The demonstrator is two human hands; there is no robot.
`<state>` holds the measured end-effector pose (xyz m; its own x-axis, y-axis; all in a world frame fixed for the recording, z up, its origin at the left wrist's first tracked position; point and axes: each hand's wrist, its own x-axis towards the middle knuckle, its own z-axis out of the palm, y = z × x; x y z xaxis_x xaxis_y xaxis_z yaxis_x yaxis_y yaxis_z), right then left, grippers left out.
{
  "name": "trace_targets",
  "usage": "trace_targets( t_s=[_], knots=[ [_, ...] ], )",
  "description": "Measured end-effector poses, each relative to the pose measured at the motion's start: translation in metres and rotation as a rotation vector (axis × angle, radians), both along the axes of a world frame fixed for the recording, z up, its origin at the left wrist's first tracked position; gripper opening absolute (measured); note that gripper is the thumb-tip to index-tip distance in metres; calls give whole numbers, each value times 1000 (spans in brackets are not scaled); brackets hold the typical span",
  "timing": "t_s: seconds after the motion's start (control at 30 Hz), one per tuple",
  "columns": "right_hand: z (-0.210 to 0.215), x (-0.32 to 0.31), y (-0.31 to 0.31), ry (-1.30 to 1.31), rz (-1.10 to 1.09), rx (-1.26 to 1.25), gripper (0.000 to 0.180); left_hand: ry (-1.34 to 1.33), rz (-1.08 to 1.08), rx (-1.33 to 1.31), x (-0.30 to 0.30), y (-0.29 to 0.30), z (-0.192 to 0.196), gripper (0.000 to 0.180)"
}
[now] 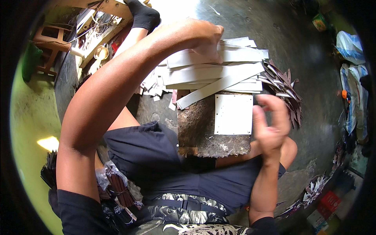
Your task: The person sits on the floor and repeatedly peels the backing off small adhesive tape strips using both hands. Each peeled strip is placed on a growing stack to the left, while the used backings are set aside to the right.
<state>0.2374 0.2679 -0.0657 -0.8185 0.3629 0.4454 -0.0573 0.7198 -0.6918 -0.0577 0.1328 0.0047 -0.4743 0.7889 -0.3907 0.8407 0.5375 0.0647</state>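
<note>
A pile of long white strips [196, 73] lies across the far end of a dark, worn work block [196, 125] in front of my lap. My left hand [209, 44] reaches over the far part of this pile. Its fingers are partly hidden and blurred, so their grip cannot be told. On the block's right half rests a flat white square plate [234, 114] with small holes near its edges. Just right of the plate, my right hand [273, 123] is raised and slightly blurred. Its thumb and fingers are curved and apart, with nothing visible between them.
Thin brown strips [284, 88] lie heaped right of the pile. Small white offcuts [154, 86] are scattered to its left. An orange-brown plastic stool [51, 41] stands far left, and plastic bags [350, 47] lie at the right. Bundled dark strips [117, 188] sit by my left hip.
</note>
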Motion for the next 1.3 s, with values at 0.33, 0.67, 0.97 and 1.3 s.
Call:
trace_targets(
  t_s=[0.33,0.67,0.97,1.3],
  knots=[
    [-4,-79,-96,-132,205,187,30,-64,311,231,-74,-58,-25,91],
    [-16,-71,-107,-40,-2,64,29,-273,852,362,79,-183,-183,65],
    [-20,-71,-106,-22,18,173,29,-298,860,379,69,-154,-208,42],
    [-20,-74,-108,1,65,132,27,-741,1079,851,47,-210,-142,22]
  ],
)
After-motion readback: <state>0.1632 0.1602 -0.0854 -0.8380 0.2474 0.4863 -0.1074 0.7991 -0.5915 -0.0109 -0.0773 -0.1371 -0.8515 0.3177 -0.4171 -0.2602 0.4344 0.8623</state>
